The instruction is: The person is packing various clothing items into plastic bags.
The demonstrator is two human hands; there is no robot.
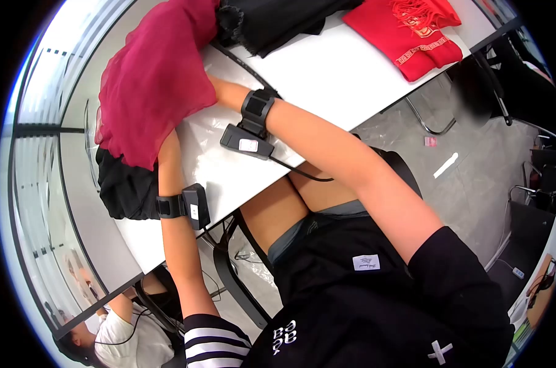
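Note:
A sheer maroon cloth (pixel 152 73) hangs in loose folds at the upper left, over part of the white table (pixel 321 73). Both of my hands reach into it from below. My left hand (pixel 169 146) goes under its lower edge, and only the wrist side shows. At the cloth's right edge, my right hand (pixel 221 92) is also mostly covered. The fingers of both hands are hidden, so their grip cannot be seen. Each forearm wears a black strap with a small box. A black cloth (pixel 127 187) lies beside my left wrist.
Another black cloth (pixel 272 24) with a frayed edge lies at the table's far side. Farther right is a folded red fringed cloth (pixel 407 40). A person in a white top (pixel 134 337) is at the lower left, beyond the partition. Black chairs stand at the right.

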